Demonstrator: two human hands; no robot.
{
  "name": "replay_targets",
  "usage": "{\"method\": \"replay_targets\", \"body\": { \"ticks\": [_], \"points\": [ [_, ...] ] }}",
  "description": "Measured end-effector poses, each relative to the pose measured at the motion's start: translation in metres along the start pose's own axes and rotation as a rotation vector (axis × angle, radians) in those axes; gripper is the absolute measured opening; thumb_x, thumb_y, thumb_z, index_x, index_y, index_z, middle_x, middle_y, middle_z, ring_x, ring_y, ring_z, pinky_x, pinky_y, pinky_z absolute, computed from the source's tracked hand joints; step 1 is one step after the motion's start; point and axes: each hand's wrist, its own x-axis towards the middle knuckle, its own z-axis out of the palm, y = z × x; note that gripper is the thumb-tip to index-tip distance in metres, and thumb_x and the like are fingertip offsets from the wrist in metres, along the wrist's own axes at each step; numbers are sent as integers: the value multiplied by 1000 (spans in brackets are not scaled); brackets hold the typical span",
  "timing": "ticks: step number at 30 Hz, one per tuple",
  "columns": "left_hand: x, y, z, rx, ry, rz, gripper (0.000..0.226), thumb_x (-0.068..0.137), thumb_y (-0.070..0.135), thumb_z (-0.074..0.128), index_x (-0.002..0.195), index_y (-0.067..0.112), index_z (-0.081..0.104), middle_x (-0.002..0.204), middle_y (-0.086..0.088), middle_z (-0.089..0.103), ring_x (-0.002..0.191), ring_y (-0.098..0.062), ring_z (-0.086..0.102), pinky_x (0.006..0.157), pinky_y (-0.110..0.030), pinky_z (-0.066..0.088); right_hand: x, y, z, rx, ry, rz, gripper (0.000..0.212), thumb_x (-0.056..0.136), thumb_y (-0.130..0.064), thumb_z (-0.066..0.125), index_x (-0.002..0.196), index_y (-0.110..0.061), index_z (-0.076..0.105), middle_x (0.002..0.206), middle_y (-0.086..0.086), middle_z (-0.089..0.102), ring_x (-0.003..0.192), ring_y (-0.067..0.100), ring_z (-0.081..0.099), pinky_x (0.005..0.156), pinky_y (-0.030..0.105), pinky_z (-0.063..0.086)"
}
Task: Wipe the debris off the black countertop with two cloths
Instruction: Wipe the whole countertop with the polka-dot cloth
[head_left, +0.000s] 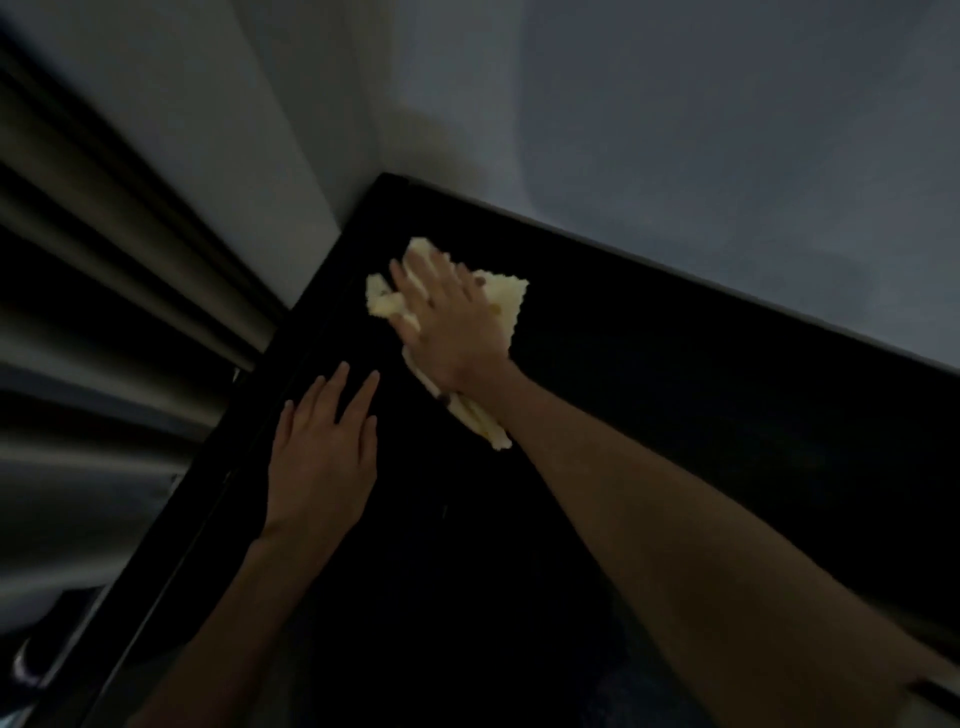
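Beginning at 9 o'clock with blurred grey metal ridges (104, 234), slanting down toward 7 o'clock beside the left rim of the black countertop (675, 405). Too smeared to name further. Above, from 11 round to 2 o'clock, a pale grey wall (675, 130), meeting the countertop along its far edge and in a corner at 11 o'clock from centre.

Moving rightward to the left hand (322, 447), at 8 o'clock from centre. Laid palm down on the dark surface near its left rim, fingers straight and slightly spread, pointing toward 12 o'clock, gripping nothing visible. Too dark beneath the palm to tell whether any cloth lies under it.

Next, between 1 and 2 o'clock from that hand and near it without touching, the right hand (452, 327). Also palm down, fingers extended and flat, pressing on the yellow cloth (506, 296), with the forearm (675, 519) stretching in from 4 o'clock.

As for that cloth: pinned under the palm, close to the countertop's far corner. Bunched at 9 o'clock of the hand, spread flat at 2 o'clock, trailing in a folded tail beneath the wrist toward 5 o'clock. A few small brown specks (480, 282) by the knuckles and by the wrist, too blurred to identify.

Farther right, from 3 to 5 o'clock, more of the black surface running off under the wall.
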Motion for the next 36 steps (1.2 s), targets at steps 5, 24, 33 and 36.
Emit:
{"method": "replay_targets", "body": {
  "ticks": [5,24,33,36],
  "points": [
    [-14,-2,-1,-8,8,-65,48,97,25,43,143,17,38,150,-13,34,138,-31,32,113,-49,23,-76,-4,1,61,21,-135,57,101,-45,29,153,-25,17,161,1,17,149,23,9,121,43,5],
    [-10,12,-5,-64,28,-54,47,91,11,51,138,17,47,147,-20,38,130,-35,42,113,-51,24,-182,66,-22,89,90,830,62,92,-66,21,148,-49,2,162,1,-11,145,35,-21,113,62,-11],
    [0,-8,-4,-181,96,9,47,87,16,41,132,22,55,135,-13,52,120,-33,49,113,-56,20,-57,101,-29,57,91,714,53,99,-56,15,150,-47,3,163,2,-1,146,43,0,116,58,-6],
    [5,-27,-5,-251,121,35,51,90,13,43,140,23,43,143,-9,43,126,-31,43,110,-57,26,-11,80,-25,67,77,468,53,101,-50,16,151,-43,2,163,3,2,145,41,10,119,52,0]
  ]
}}
